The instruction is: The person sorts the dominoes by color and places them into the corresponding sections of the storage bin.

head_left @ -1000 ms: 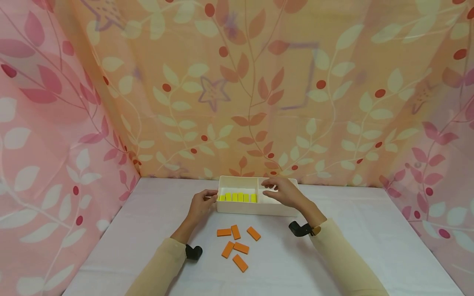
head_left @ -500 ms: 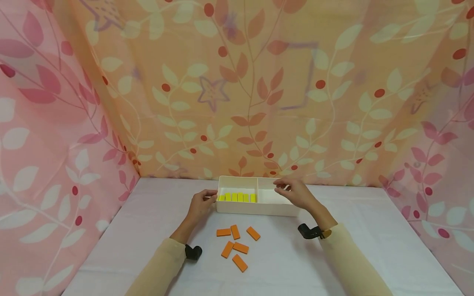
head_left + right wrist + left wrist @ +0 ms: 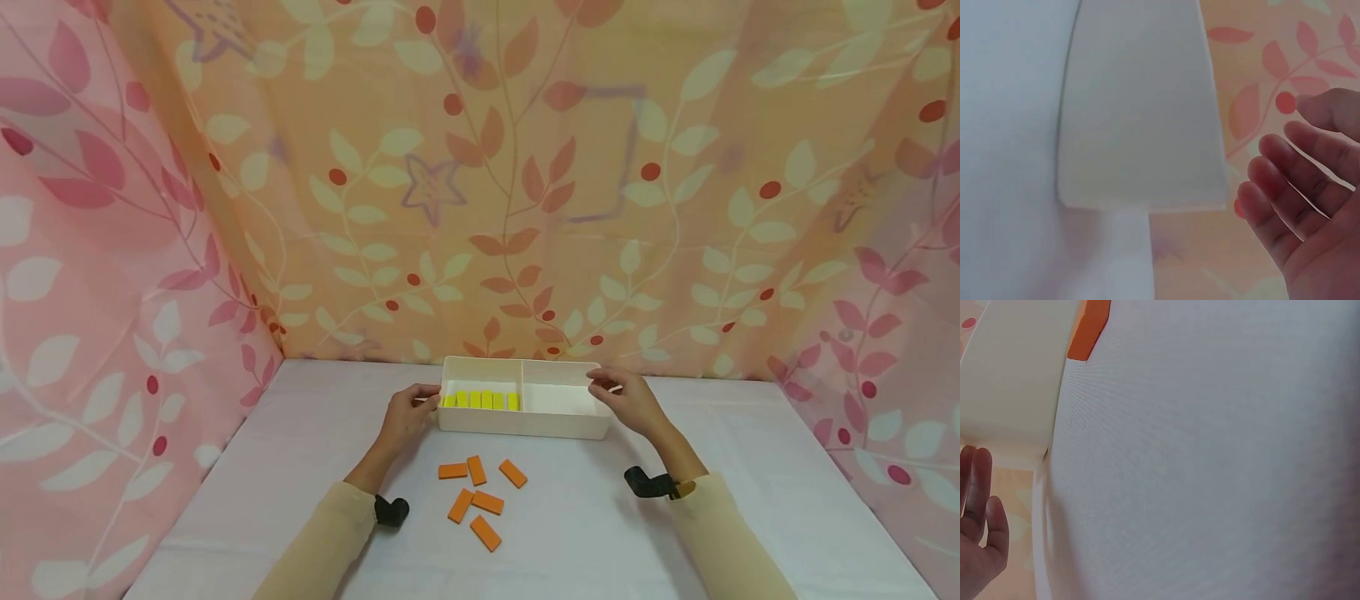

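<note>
A cream two-compartment box [image 3: 521,423] stands toward the back of the table. Several yellow tiles [image 3: 486,401] line the front of its left compartment; the right one shows only its bare floor. My left hand [image 3: 402,414] has its fingertips at the box's left end, with fingers fairly straight in the left wrist view. At the right end, my right hand [image 3: 633,404] is by the rim, fingers loosely bent and holding nothing. The right wrist view shows the hand's spread fingers [image 3: 1275,209] beside the box wall. Several orange tiles [image 3: 486,533] lie scattered in front of the box.
A white cloth covers the table [image 3: 570,533]. Behind it hangs a floral curtain [image 3: 510,275], with pink patterned cloth [image 3: 97,333] along the left and right sides. Black wrist cameras [image 3: 392,512] sit at both cuffs.
My right hand has moved rightward from over the right compartment to the box's right end. The left hand, the box and the tiles have stayed in place.
</note>
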